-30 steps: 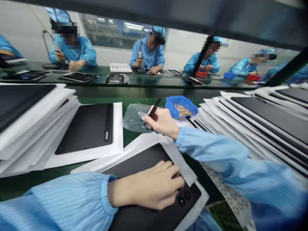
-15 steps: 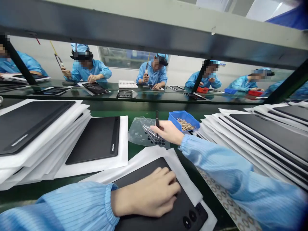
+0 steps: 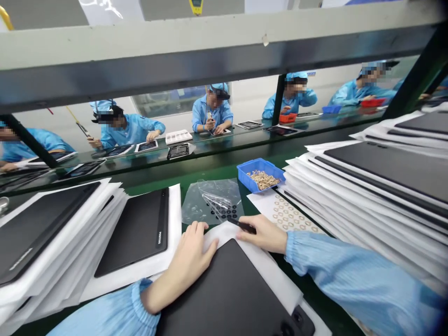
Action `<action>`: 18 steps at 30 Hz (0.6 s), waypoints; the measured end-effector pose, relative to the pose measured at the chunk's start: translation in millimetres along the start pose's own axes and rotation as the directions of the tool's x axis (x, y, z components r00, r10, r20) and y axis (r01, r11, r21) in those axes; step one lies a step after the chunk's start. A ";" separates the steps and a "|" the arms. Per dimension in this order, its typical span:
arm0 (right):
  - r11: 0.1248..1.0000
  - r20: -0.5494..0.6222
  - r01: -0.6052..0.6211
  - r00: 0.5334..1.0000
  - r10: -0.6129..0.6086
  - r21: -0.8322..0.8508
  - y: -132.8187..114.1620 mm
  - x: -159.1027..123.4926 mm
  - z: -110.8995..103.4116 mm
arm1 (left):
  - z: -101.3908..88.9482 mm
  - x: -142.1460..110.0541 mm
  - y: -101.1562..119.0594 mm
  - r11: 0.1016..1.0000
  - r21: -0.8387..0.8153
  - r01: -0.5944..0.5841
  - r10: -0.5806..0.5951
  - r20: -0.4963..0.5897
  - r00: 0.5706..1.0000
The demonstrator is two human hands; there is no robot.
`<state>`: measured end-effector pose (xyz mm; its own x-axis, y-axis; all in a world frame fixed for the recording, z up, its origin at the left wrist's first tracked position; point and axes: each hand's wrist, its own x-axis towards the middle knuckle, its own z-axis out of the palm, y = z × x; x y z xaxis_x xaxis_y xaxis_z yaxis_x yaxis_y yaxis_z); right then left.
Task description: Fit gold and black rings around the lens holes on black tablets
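Note:
A dark tablet lies back-up on a white sheet in front of me, its camera lenses at the lower right. My left hand rests on the tablet's upper left edge and the sheet, fingers stretched out and thumb apart. In my right hand is a black pen-like tool, held near the tablet's top corner with its tip pointing left. Just beyond both hands, a clear plastic bag lies with several round black rings under or in it.
Stacked tablets with white sheets stand left and right. One more tablet lies beside the left stack. A blue bin holds small tan rings. A sheet of ring stickers lies near my right sleeve. Co-workers sit beyond the shelf beam.
My right hand has come back from the rings towards the tablet's top corner, the tool tilting from upright to nearly flat. My left hand has moved from mid-tablet to its upper left edge.

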<state>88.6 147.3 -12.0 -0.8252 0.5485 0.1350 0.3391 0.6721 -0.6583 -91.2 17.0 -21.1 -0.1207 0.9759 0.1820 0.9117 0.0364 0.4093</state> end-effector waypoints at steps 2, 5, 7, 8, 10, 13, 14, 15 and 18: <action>0.998 -0.021 0.034 0.999 -0.033 0.047 -3.7 -3.8 -1.5 | -4.2 4.2 -3.1 0.998 -0.054 0.024 -0.022 0.036 0.999; 0.968 -0.042 0.094 0.995 -0.087 0.232 -8.2 -9.6 -6.5 | -17.5 12.8 -5.8 0.983 -0.182 0.028 0.006 0.184 0.983; 0.913 -0.035 0.101 0.995 -0.095 0.394 -9.3 -11.8 -9.0 | -28.5 17.6 -5.7 0.956 -0.290 0.043 0.049 0.304 0.951; 0.899 -0.041 0.092 0.996 -0.082 0.429 -9.3 -12.1 -9.6 | -33.5 19.4 -5.4 0.938 -0.341 0.059 0.067 0.345 0.936; 0.933 -0.113 0.050 0.994 -0.011 0.356 -9.2 -11.7 -10.1 | -41.4 21.6 -4.9 0.900 -0.425 0.095 0.074 0.365 0.928; 0.989 -0.363 -0.069 0.925 0.113 0.132 -9.9 -10.4 -11.2 | -47.5 23.4 -6.4 0.863 -0.488 0.130 0.041 0.323 0.945; 0.990 -0.416 -0.102 0.899 0.135 0.103 -10.7 -10.4 -11.9 | -48.5 24.0 -7.7 0.858 -0.494 0.140 0.031 0.322 0.946; 0.987 -0.416 -0.120 0.897 0.152 0.103 -11.8 -10.8 -12.8 | -49.3 24.7 -9.3 0.857 -0.493 0.149 0.026 0.331 0.943; 0.979 -0.079 -0.154 0.983 0.165 0.132 -17.4 -14.3 -14.3 | -49.7 26.5 -14.3 0.873 -0.462 0.157 0.033 0.376 0.926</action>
<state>100.9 135.0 8.1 -0.7196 0.6894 0.0825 0.3991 0.5079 -0.7634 -126.9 31.6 22.3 0.0655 0.9859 -0.1542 0.5950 0.0855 0.7992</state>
